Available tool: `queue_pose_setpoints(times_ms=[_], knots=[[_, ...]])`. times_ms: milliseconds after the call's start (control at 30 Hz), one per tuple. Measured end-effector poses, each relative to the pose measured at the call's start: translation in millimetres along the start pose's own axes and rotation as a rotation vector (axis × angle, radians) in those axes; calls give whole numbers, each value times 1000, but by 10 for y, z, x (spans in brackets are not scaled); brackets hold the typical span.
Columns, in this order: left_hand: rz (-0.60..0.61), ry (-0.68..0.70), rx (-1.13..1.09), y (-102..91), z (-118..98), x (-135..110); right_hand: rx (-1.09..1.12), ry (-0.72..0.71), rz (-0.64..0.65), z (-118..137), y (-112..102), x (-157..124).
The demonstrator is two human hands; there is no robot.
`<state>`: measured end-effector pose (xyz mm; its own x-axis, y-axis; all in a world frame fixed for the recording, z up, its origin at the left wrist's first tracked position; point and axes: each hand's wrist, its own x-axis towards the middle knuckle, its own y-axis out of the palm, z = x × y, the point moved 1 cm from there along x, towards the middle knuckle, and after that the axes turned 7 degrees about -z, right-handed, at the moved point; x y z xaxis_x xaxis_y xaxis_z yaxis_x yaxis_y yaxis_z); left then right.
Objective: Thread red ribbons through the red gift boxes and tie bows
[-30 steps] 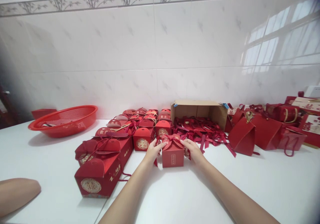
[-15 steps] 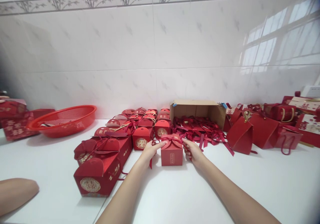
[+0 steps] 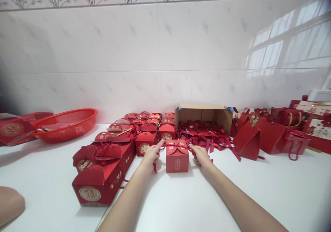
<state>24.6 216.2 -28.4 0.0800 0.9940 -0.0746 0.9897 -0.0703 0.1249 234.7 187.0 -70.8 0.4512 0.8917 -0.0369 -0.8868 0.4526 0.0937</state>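
- On the left, a larger red box [image 3: 103,182] with a round gold print is sitting on the worktop [image 3: 170,204], next to the left forearm.
- The left hand [image 3: 150,156] is pinching one side of a dark red ribbon [image 3: 177,143]; its grip is closing with thumb and fingers drawn together, and a tail of ribbon is hanging below the fingers. Whether the fingertips are touching the box beside them is hard to tell.
- Between the hands, the small red box [image 3: 177,163] is standing upright on the worktop. Its curved top flaps are folding inward, the ribbon is running across them, and the front is showing a narrow upright label in a pale outline, too small to read.
- The right hand [image 3: 201,156] is holding the ribbon's other side just beside the box; its grip is curling tight, the fingers bending under and leaving little gap.
- Behind that hand, an open carton [image 3: 224,116] is lying with a heap of loose ribbons [image 3: 204,132] spilling out.
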Motion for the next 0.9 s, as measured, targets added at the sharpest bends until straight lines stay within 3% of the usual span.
queue_pose_setpoints(times_ms=[133,333,733,900], knots=[[-57,-36,-49,-38,17,50,-107,-171,-91,-14,-17,4],[-86,-23,18,-54,118,92,-278,-367,-121,-31,-12,-9],[-201,123,92,-105,104,137,-475,-483,-148,68,-122,52],[-162,139,90,-93,141,147,-463,-492,-138,34,-99,29]])
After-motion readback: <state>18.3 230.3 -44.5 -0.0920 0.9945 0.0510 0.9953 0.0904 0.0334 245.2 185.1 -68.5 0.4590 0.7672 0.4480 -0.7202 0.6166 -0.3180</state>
